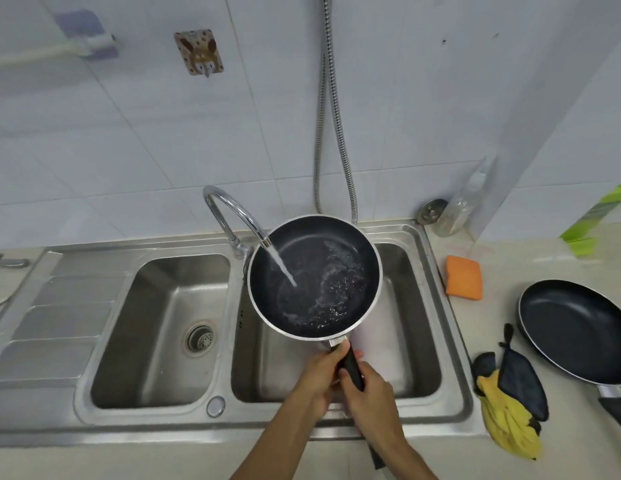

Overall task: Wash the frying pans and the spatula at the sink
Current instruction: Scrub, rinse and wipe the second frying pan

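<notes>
Head view: a small black non-stick frying pan with a silver rim (314, 277) is held roughly level over the right basin of the stainless steel double sink (146, 422); the left hand (319, 375) and the right hand (371, 400) are both wrapped round its black handle, left nearer the pan; a stream of water (283, 268) from the curved chrome tap (233, 216) strikes the pan's floor, where water is pooling.

The likely trouble is weight and wet; a filling pan pulls down at the far end of a long handle, so it could twist in damp fingers and slop over the sink's front edge; the spout sits just over the pan's rim, so a lift or swing could knock it.

On the counter to the right lie a larger black frying pan (576, 327), an orange sponge (464, 278) and a yellow and dark cloth (510, 410), all near the basin, where splashes may land; I cannot pick out the spatula.
</notes>
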